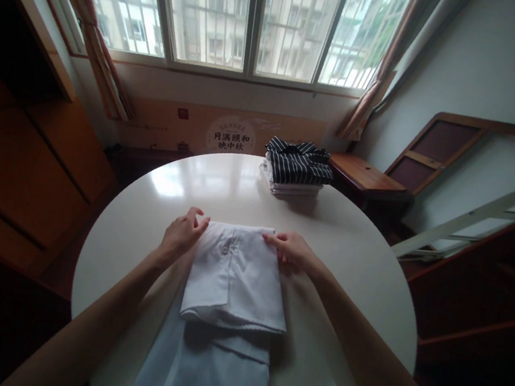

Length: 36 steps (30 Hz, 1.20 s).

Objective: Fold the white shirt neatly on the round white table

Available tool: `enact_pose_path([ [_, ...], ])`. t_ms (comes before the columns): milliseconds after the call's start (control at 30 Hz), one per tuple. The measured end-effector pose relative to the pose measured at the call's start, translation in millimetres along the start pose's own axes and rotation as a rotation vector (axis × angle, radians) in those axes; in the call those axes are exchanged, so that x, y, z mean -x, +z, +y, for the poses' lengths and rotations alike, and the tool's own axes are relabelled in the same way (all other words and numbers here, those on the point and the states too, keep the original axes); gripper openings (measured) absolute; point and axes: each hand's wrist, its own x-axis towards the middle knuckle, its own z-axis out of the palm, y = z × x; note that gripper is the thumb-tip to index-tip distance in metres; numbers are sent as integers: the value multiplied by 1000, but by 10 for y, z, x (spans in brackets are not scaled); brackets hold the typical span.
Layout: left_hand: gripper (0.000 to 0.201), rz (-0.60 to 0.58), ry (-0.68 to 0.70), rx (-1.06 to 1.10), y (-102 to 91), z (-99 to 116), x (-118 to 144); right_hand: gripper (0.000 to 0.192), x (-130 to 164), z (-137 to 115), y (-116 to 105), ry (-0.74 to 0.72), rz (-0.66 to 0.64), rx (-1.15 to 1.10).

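A white shirt (245, 281) lies partly folded on the round table, its upper part doubled over into a panel with a placket edge. Its lower part (222, 373) runs flat toward me and out of the bottom of the view. At the panel's far left corner, my left hand (183, 232) is closed, with thumb and bent fingers at the cloth. My right hand (292, 249) pinches the far right corner, thumb on top and the other fingers curled at the side edge, partly hidden.
A stack of folded clothes (296, 173), black-and-white striped on top and pale below, sits at the far edge of the glossy white table (346, 276). Beyond are a wooden bench (368, 173) and a window (210, 14). Wooden cabinets (26, 167) stand left; a pale metal frame (479, 214) leans right.
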Motion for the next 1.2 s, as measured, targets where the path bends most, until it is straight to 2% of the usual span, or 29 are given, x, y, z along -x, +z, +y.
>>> enact_pose_path([
  [67,37,-139,28,-10,-82,-28,-3,45,15,27,-74,8,-211,-153],
  [133,41,-227,97,29,-120,-54,3,43,30,51,-130,-43,-316,-269],
  [233,52,-306,150,165,-134,-97,5,38,49,75,-161,-95,-424,-398],
  [333,61,-322,175,270,-138,-139,-14,35,34,91,-101,-89,-553,-555],
  [467,61,-310,161,314,-143,-172,-48,43,-9,94,71,-166,-608,-865],
  [567,68,-404,92,438,-148,-181,-65,42,-14,85,133,-195,-604,-933],
  [667,76,-487,41,600,-156,-169,-76,43,-1,89,72,-163,-574,-771],
  [733,72,-452,38,707,-158,-141,-78,43,7,92,-5,-144,-546,-621],
  [800,63,-357,35,784,-155,-102,-75,43,14,77,-68,-133,-442,-424],
  [833,58,-304,27,803,-151,-81,-72,43,21,59,-83,-134,-321,-302],
  [933,48,-213,-10,776,-135,-40,-65,42,78,-41,-28,-213,239,56],
  [967,46,-215,-25,753,-130,-38,-65,40,113,-84,26,-278,377,126],
  [1000,44,-235,-41,730,-125,-44,-68,37,157,-128,93,-361,440,162],
  [1033,44,-269,-55,709,-123,-57,-73,33,209,-169,170,-461,418,178],
  [1100,48,-354,-75,680,-119,-102,-87,27,326,-240,331,-647,250,236],
  [1200,66,-466,-51,654,-110,-187,-105,27,479,-305,512,-793,51,363],
])
